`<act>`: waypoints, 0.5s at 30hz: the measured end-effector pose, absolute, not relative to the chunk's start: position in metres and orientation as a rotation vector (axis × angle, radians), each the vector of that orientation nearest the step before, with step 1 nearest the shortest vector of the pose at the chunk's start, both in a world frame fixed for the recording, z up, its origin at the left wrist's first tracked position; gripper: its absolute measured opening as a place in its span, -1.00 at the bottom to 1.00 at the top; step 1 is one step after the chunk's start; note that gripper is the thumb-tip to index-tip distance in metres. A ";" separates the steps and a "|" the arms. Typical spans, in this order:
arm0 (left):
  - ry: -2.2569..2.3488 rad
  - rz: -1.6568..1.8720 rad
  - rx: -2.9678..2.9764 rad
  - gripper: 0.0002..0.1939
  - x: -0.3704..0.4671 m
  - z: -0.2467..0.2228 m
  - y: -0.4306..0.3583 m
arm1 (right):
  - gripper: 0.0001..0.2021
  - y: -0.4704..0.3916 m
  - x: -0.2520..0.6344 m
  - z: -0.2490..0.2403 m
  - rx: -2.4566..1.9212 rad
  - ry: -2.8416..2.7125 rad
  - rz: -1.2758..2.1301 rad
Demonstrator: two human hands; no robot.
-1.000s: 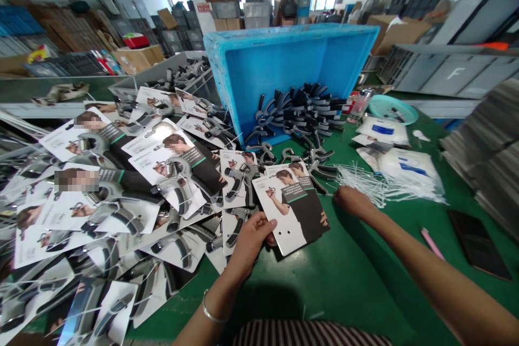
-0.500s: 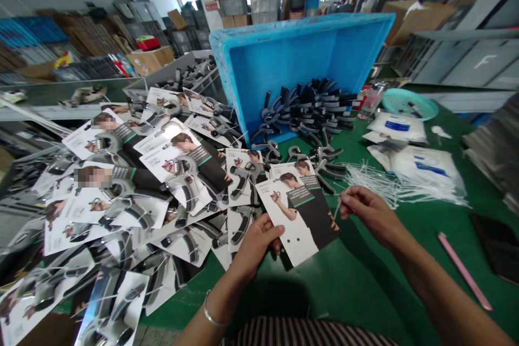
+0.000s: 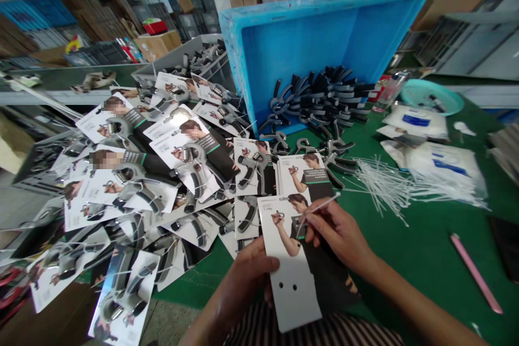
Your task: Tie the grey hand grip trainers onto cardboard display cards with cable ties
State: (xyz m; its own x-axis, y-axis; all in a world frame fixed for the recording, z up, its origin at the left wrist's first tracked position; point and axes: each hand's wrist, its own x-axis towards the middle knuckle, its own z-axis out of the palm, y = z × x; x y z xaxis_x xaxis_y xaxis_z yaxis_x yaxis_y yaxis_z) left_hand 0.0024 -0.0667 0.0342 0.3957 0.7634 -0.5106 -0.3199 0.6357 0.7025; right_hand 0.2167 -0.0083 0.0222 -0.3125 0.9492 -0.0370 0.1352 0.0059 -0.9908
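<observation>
The green counter [image 3: 421, 243] carries everything, its near edge partly hidden by the forearms and striped clothing. The blue crate [image 3: 300, 38] stands tipped on its side, opening toward the person, with grey-black hand grips [image 3: 320, 100] spilling out. A dark phone [image 3: 505, 243] is cut off at the right edge. The printed card [image 3: 298, 275] is held over the counter's near edge, face up, its long axis running away from the person, top leaning slightly left; the right hand covers some lettering. The left hand [image 3: 251, 265] is clamped on its left edge, thumb above, fingers mostly hidden behind. The right hand [image 3: 340, 232], reaching in from the right, pinches a white tie [image 3: 324, 204] slanting down-left; whether its tip enters a hole cannot be told.
</observation>
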 end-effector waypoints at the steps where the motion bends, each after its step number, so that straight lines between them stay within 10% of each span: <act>1: 0.930 0.721 0.545 -0.61 0.000 0.032 -0.069 | -0.83 -0.011 0.217 0.020 -1.160 -1.572 1.362; 15: 1.009 1.064 0.388 -0.65 0.005 0.037 -0.047 | -0.93 -0.002 0.203 0.019 -1.062 -1.952 1.008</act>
